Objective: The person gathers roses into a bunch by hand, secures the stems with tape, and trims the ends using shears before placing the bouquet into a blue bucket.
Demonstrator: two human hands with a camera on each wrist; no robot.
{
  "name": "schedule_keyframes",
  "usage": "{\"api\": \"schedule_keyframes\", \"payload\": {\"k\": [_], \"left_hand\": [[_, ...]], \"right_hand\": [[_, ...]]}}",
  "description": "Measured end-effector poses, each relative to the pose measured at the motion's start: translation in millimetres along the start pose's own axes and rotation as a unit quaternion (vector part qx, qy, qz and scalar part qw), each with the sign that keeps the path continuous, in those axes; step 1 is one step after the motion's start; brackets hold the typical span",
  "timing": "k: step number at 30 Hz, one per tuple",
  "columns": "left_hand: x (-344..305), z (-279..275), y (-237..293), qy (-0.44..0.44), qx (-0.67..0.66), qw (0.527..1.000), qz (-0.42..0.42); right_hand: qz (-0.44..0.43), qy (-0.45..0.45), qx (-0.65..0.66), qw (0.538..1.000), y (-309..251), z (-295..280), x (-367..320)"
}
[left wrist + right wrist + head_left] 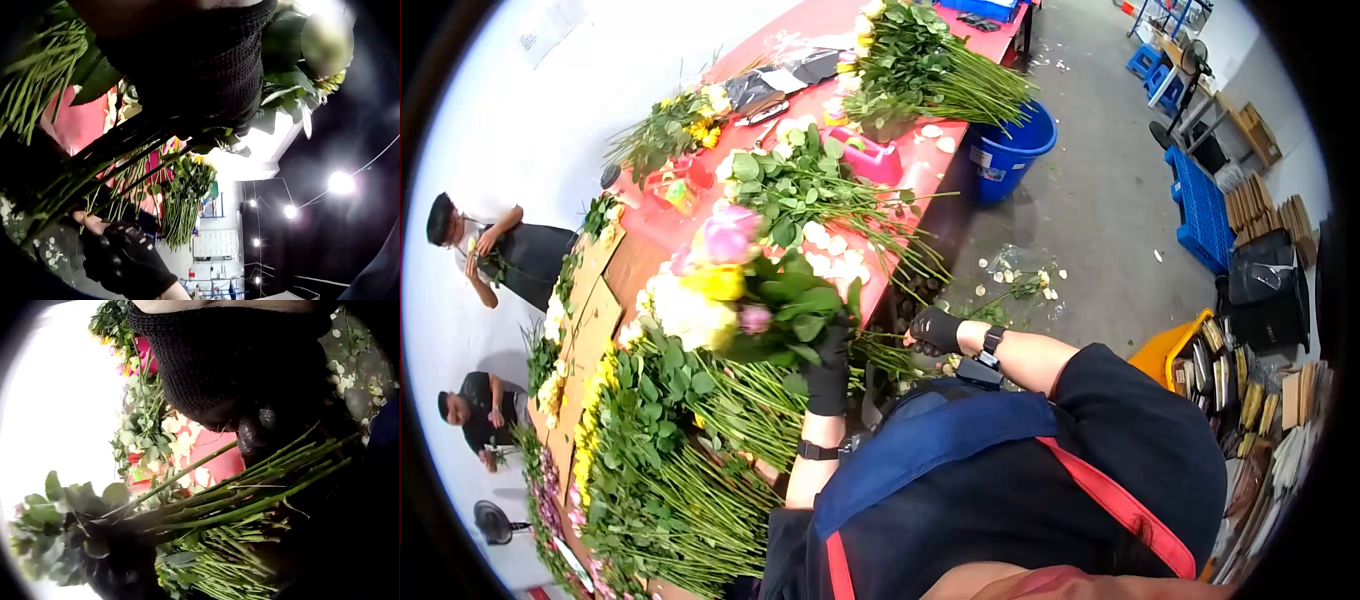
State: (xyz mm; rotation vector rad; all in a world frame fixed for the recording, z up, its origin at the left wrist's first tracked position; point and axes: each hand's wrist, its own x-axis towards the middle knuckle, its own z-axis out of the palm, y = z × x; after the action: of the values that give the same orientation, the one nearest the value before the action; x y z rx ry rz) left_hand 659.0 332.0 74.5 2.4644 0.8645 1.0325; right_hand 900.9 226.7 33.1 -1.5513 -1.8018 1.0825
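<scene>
In a black fingerless-tipped glove, my left hand (828,365) grips a bouquet of roses by its stems, just below the leaves. Its blooms (715,285) are pink, yellow and cream, and face away from me to the left. The bundled stems (250,494) stick out beyond the left hand toward my right side. My right hand (935,330), also in a black glove, is at the stem ends. Its fingers pinch one stem (187,469) that runs up into the bouquet. In the left wrist view, bare fingertips of the right hand (128,256) show beside the stems.
Piles of long-stemmed roses (670,470) cover the near table, with more bunches (800,185) on the red tabletop (905,205). A blue bucket (1015,150) stands by the table edge. Cut leaves and petals (1020,280) litter the floor. Two people stand across the table.
</scene>
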Motion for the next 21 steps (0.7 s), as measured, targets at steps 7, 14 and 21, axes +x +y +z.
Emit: {"api": "schedule_keyframes", "payload": {"k": [7, 14, 21], "left_hand": [[37.6, -31.0, 60.1, -0.125, -0.360, 0.897, -0.224], [5.8, 2.1, 45.2, -0.080, -0.363, 0.905, -0.209], [4.7, 4.9, 52.1, -0.001, -0.076, 0.996, -0.049]], "right_hand": [[0.026, 0.054, -0.059, 0.996, -30.4, 1.5, -16.0], [-0.048, 0.032, -0.109, 0.992, -29.9, 1.0, -15.6], [0.024, 0.023, -0.037, 0.999, -50.5, -2.5, -22.0]]}}
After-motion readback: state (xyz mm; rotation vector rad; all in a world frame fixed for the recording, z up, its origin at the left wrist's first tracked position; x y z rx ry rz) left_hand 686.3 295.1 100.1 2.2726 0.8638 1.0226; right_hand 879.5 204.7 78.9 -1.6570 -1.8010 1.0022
